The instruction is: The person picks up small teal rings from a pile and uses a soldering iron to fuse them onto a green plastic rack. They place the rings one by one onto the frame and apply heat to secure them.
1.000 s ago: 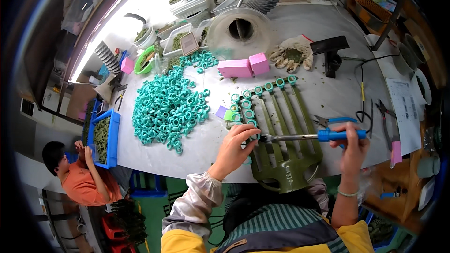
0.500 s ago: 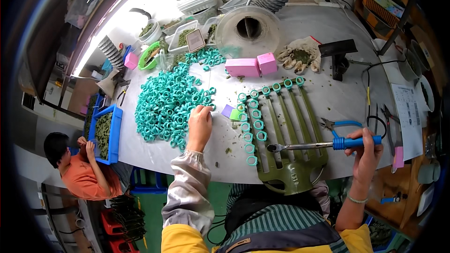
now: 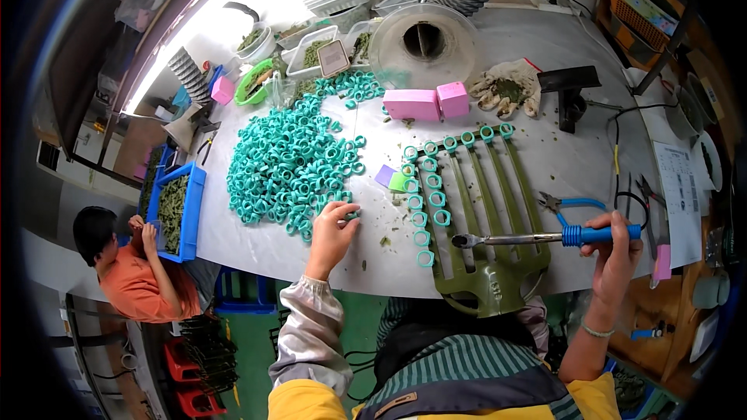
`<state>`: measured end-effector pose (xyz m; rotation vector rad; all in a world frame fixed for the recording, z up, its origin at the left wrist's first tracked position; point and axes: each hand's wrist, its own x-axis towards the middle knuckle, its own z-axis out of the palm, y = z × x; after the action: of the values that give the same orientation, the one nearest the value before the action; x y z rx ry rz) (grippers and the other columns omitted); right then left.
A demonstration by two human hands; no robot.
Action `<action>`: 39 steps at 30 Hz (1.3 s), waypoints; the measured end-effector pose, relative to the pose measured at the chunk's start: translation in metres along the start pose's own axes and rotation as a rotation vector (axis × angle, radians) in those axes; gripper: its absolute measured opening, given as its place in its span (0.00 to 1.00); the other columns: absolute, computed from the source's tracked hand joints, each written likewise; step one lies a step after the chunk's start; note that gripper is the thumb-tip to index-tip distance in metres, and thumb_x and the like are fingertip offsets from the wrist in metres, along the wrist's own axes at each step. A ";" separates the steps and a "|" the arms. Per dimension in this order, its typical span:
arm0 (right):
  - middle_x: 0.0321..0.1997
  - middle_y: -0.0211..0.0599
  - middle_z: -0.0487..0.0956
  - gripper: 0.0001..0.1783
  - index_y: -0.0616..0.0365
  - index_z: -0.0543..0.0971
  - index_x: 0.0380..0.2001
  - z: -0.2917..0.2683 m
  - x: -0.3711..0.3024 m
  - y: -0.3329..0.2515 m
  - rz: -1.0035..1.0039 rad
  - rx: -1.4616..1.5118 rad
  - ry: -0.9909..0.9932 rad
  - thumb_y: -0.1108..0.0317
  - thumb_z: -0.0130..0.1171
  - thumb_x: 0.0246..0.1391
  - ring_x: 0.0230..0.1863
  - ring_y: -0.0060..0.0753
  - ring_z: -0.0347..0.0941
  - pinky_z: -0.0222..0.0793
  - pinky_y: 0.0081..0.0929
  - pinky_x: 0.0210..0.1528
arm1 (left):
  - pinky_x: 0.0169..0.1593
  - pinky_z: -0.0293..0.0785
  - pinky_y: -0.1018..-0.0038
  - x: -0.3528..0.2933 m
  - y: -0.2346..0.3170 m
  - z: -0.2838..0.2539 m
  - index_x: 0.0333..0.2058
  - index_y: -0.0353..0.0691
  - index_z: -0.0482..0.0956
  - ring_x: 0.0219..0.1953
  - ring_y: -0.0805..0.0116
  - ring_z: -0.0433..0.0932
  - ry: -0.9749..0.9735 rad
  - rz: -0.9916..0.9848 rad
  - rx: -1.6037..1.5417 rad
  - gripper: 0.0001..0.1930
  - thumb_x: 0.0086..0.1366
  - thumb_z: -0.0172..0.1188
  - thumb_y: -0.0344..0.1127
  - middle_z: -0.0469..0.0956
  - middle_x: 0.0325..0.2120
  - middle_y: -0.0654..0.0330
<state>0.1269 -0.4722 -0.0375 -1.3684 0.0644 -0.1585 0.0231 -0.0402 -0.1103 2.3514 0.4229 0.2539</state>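
Observation:
My left hand [image 3: 330,239] is closed in a pinch at the near right of a heap of teal rings [image 3: 284,159]. A bit of teal shows between its thumb and fingers, seemingly one ring. My right hand [image 3: 613,257] grips the blue ribbed handle of a tool [image 3: 513,239] with a chrome shaft and a rounded head, like a ratchet wrench. That shaft lies across an olive-green comb-shaped piece [image 3: 492,288] with several long prongs. Teal rings [image 3: 416,202] stand in columns along its left prongs, and others sit at the far ends.
Pink blocks [image 3: 412,104], a stained glove [image 3: 510,87] and a clear funnel [image 3: 389,43] stand at the back. Blue-handled pliers [image 3: 580,204] lie right of the comb piece. At the left, a person in an orange shirt [image 3: 148,284] works beside a blue bin [image 3: 191,210].
My left hand has drawn back from the heap's right edge toward me. The view has shifted slightly; my right hand still grips the tool over the comb piece.

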 end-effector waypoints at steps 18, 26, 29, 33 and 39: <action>0.26 0.42 0.83 0.18 0.65 0.81 0.26 -0.013 -0.003 0.006 0.022 0.026 -0.020 0.61 0.57 0.62 0.16 0.25 0.76 0.74 0.19 0.20 | 0.48 0.75 0.72 -0.038 0.114 0.049 0.49 0.40 0.82 0.45 0.65 0.79 -0.120 0.382 -0.269 0.18 0.60 0.63 0.21 0.80 0.44 0.59; 0.28 0.42 0.83 0.17 0.66 0.82 0.29 0.003 -0.005 0.023 0.050 0.091 -0.096 0.61 0.56 0.63 0.17 0.25 0.76 0.75 0.20 0.21 | 0.53 0.72 0.64 -0.032 0.116 0.070 0.46 0.40 0.82 0.47 0.55 0.76 -0.139 0.493 -0.023 0.17 0.56 0.66 0.25 0.81 0.45 0.59; 0.28 0.42 0.83 0.17 0.66 0.82 0.29 0.003 -0.005 0.023 0.030 0.096 -0.130 0.61 0.56 0.63 0.17 0.25 0.76 0.75 0.20 0.21 | 0.53 0.72 0.64 -0.030 0.115 0.066 0.46 0.40 0.82 0.47 0.56 0.75 -0.169 0.496 -0.010 0.16 0.57 0.66 0.25 0.81 0.45 0.59; 0.25 0.41 0.83 0.18 0.66 0.82 0.26 -0.013 -0.001 0.004 -0.024 0.039 -0.072 0.61 0.57 0.62 0.15 0.25 0.75 0.73 0.18 0.18 | 0.50 0.74 0.66 -0.027 0.118 0.066 0.46 0.41 0.82 0.45 0.57 0.76 -0.178 0.554 0.013 0.16 0.57 0.65 0.24 0.80 0.43 0.58; 0.24 0.41 0.82 0.18 0.65 0.82 0.24 -0.015 -0.002 -0.003 -0.001 0.045 -0.073 0.61 0.57 0.62 0.13 0.25 0.74 0.71 0.15 0.16 | 0.45 0.74 0.62 0.014 0.057 0.024 0.37 0.35 0.78 0.40 0.53 0.76 0.190 0.121 0.017 0.06 0.61 0.60 0.23 0.75 0.35 0.52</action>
<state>0.1226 -0.4872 -0.0378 -1.3278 -0.0014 -0.1100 0.0557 -0.0890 -0.0870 2.3822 0.3746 0.5353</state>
